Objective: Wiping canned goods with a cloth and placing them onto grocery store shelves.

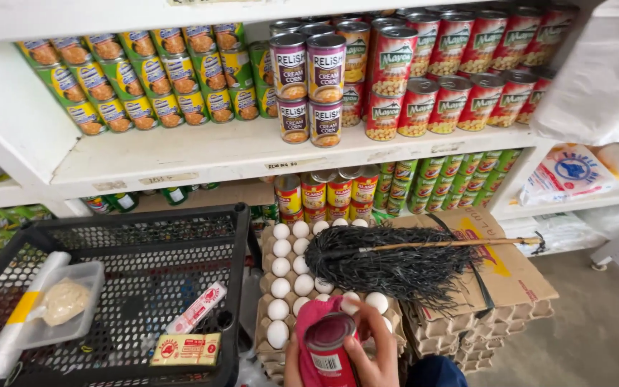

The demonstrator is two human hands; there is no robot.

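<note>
Head view: at the bottom edge, the right hand [372, 351] grips a red can [329, 350], its fingers wrapped around the can's right side. The left hand [294, 367] shows only as a sliver beside a pink cloth [312, 315] that drapes over the can's left side; whether it is clenched or loose I cannot tell. The can sits low in the middle of the view, just in front of a tray of white eggs [289, 266]. A black feather duster [388, 264] lies across the eggs and a cardboard box [504, 269] to the right. To the left stands a black wire basket [145, 244] holding a clear plastic tub [66, 301], a red-and-white packet [196, 308] and a yellow packet [186, 349]. White shelves [238, 152] above carry rows of cans.
</note>
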